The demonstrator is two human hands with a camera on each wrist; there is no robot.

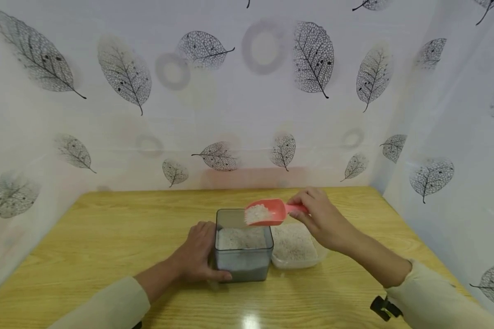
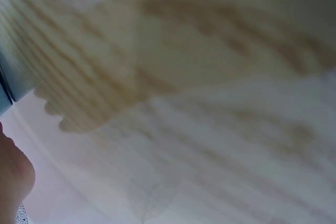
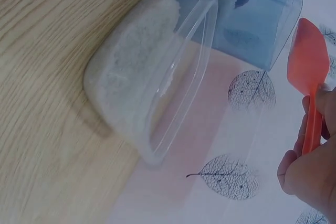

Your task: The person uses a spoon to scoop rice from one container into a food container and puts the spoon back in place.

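My right hand (image 1: pixel 319 219) grips the handle of a red scoop (image 1: pixel 277 211), also seen in the right wrist view (image 3: pixel 308 56). White grains that look like rice (image 1: pixel 257 214) lie in the scoop, above the back right rim of a square grey see-through container (image 1: pixel 243 267). The same kind of grain fills part of that container. My left hand (image 1: pixel 195 253) holds the container's left side, thumb at the front and fingers toward the back. To its right stands a clear plastic tub (image 1: pixel 298 263) of grains, partly behind my right hand.
Everything stands on a wooden table (image 1: pixel 127 228). A pale curtain (image 1: pixel 230 105) with leaf prints hangs behind the table and along both sides. The left wrist view is mostly blurred tabletop and curtain.
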